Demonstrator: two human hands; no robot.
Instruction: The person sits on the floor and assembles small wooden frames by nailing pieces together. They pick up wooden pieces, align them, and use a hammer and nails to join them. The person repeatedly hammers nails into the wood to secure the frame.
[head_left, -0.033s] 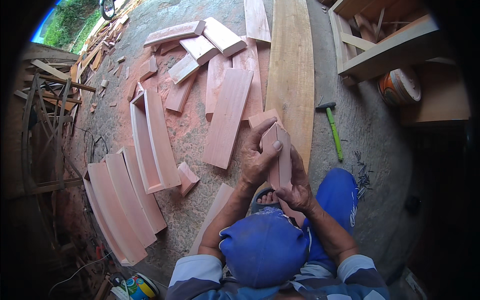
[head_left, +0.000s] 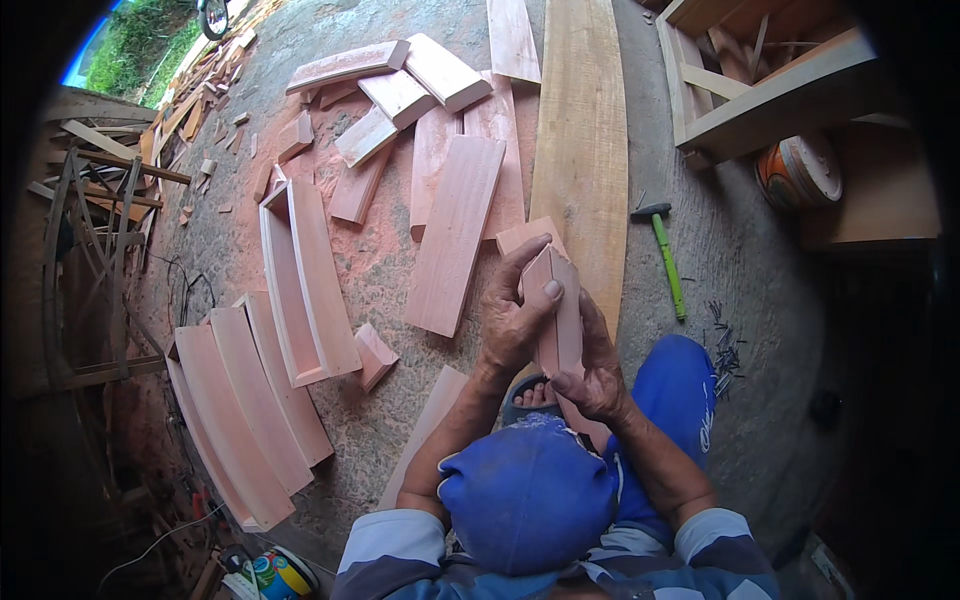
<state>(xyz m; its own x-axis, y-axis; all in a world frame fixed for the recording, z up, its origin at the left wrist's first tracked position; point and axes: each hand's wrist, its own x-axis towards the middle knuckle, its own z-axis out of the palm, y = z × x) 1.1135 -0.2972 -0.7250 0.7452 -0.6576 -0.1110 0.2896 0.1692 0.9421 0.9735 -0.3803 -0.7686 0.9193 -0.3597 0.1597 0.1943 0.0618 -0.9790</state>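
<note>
My left hand [head_left: 517,318] is closed round two short pinkish wood pieces [head_left: 568,325] held upright together, its thumb across the near face. A seam between them shows near the top. My right hand [head_left: 600,368] clasps the same pieces from the right and below. Just behind the fingers, another short wood block [head_left: 530,234] rests by a long yellowish plank [head_left: 582,130]. Right of that plank a hammer [head_left: 668,262] with a green handle lies on the concrete. Loose nails [head_left: 724,350] are scattered beside my knee.
Cut boards [head_left: 457,235] lie piled ahead. An open wooden box frame [head_left: 308,290] and several long box-like pieces [head_left: 235,400] stand at the left. A wooden frame [head_left: 780,95] and an orange-and-white bucket [head_left: 800,172] occupy the far right. Offcuts [head_left: 190,115] litter the far left.
</note>
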